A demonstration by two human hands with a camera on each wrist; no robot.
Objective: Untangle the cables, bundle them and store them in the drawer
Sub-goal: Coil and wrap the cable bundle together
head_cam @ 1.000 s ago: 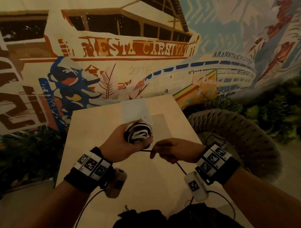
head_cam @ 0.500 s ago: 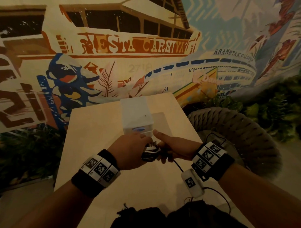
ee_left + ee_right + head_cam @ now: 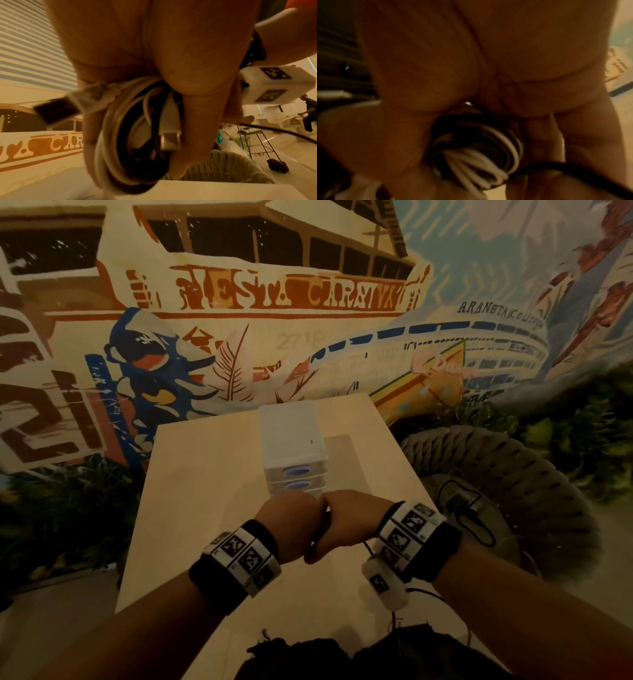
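Observation:
A coil of white and black cables [image 3: 137,142] sits in my left hand [image 3: 291,525], the fingers curled round it. A white USB plug [image 3: 169,138] lies across the coil and another plug [image 3: 56,112] sticks out to the left. My right hand [image 3: 349,525] presses against the left one, knuckles touching. It holds the loose black cable [image 3: 547,167] tight beside the coil [image 3: 479,148]. From the head view the bundle is hidden between the hands. Both hands hover just in front of the white drawer unit [image 3: 291,440], whose drawers look closed.
The drawer unit stands on a pale wooden table [image 3: 205,508]. A woven rope chair [image 3: 513,491] at the right holds a small device with a black lead [image 3: 459,501]. A dark bundle [image 3: 342,655] lies at the table's near edge. A painted wall is behind.
Both hands came together and moved forward to the drawer unit. The left hand turned palm down, so the coil that showed above it is now hidden from the head view.

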